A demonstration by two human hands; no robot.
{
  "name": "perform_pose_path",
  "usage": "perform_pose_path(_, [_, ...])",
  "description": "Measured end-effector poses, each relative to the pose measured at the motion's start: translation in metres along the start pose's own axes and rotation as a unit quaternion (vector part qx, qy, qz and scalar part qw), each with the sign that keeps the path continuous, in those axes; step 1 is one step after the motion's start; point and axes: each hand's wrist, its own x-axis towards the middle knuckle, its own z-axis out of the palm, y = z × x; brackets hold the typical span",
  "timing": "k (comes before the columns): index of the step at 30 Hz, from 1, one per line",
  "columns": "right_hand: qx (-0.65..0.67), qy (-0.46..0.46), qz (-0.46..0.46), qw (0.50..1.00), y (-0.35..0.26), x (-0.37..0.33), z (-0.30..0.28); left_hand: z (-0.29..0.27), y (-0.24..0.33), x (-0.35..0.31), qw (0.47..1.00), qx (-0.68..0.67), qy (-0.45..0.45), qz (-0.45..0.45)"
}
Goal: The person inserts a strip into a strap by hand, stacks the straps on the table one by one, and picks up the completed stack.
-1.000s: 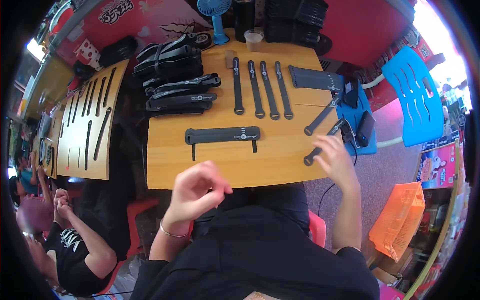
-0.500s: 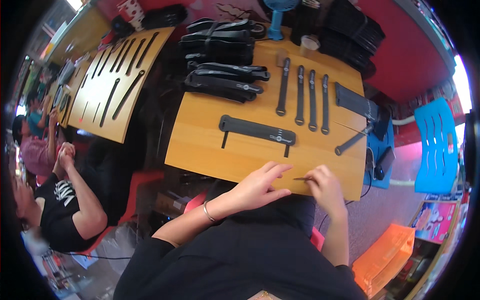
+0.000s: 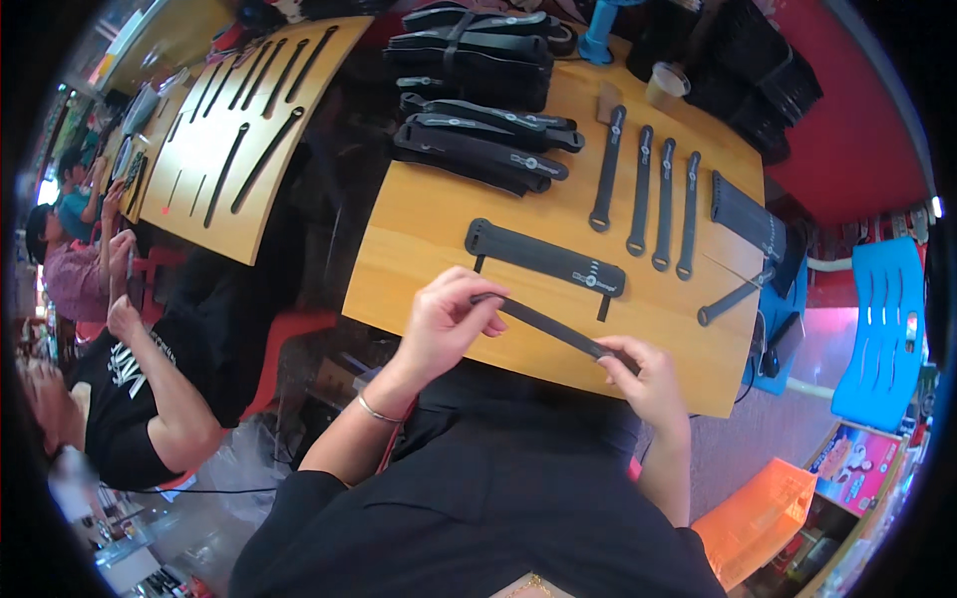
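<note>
The wooden counter [image 3: 409,239] carries four straps [image 3: 641,189] in a row and dark bundles [image 3: 474,65]. Over its near side slants a loose strap [image 3: 551,324]: the left hand [image 3: 447,324], fingers curled, pinches one end; the right hand [image 3: 646,379], well apart, clamps the other between thumb and fingers.

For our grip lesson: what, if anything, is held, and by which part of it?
A dark strap: one end in the left hand, the other in the right hand.
</note>
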Motion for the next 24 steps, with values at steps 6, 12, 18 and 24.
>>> perform_pose_path(6, [0.098,0.058,-0.052,0.992,0.013,0.011,-0.002,-0.014,-0.005,0.011,0.994,0.105,0.000,-0.006])
perform_pose_path(12, [0.131,0.125,0.091,0.979,0.029,0.029,0.005,-0.030,-0.035,0.025,0.993,0.042,0.090,-0.062])
perform_pose_path(18, [0.190,0.186,0.016,0.964,0.025,0.047,0.011,-0.039,-0.043,0.037,0.989,0.080,0.118,-0.043])
perform_pose_path(24, [0.210,0.206,0.037,0.955,0.033,0.054,0.014,-0.037,-0.044,0.049,0.983,0.103,0.142,-0.050])
